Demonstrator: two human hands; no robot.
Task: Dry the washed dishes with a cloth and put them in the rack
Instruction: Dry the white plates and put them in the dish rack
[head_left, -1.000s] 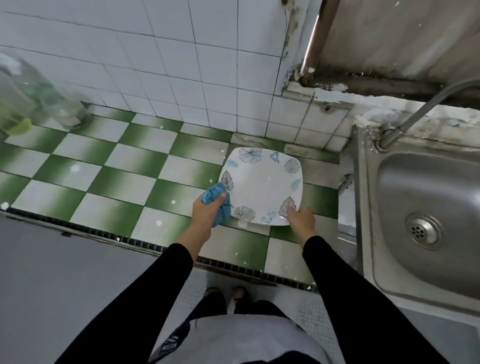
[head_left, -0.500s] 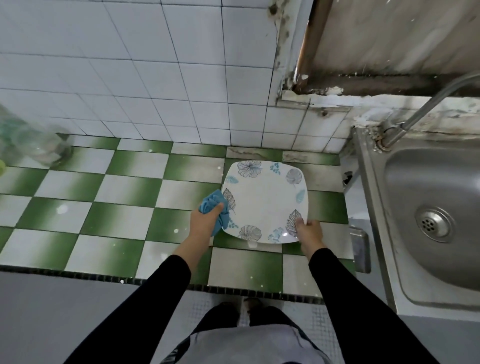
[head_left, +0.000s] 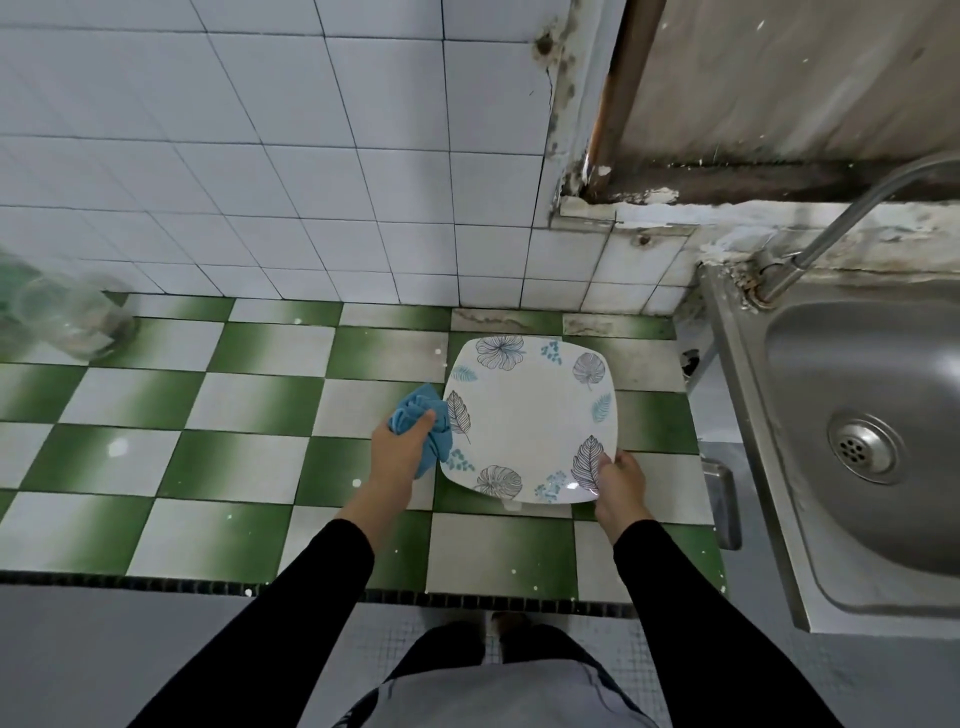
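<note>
Plate (head_left: 530, 415) and both hands are sitting a little lower in the head view than half a second ago, with more of the white wall tiles (head_left: 260, 156) showing above. The grips are staying as they were. The left hand (head_left: 397, 452) is clenching a bunched blue cloth (head_left: 415, 410), fingers curled round it, and holding it against the plate's left edge. The right hand (head_left: 621, 480) is pinching the near right corner, thumb lying on top beside a printed grey leaf, the other fingers hidden beneath. The plate is stretching away from both sets of fingertips over the counter (head_left: 249, 405) — resting or lifted, I cannot tell.

The plate is square with rounded corners, glossy white, bordered with grey and teal leaves. The cloth is looking soft and crumpled. The counter is showing green-and-white checkered tiles, speckled with pale spots.

Well right of the right fingers a stainless-steel sink (head_left: 857, 364) is lying, its round drain (head_left: 863, 447) perforated, a curved tap (head_left: 852, 208) rising behind. Far left of the cloth-holding fingers a blurred clear container (head_left: 57, 317) is standing by the wall.
</note>
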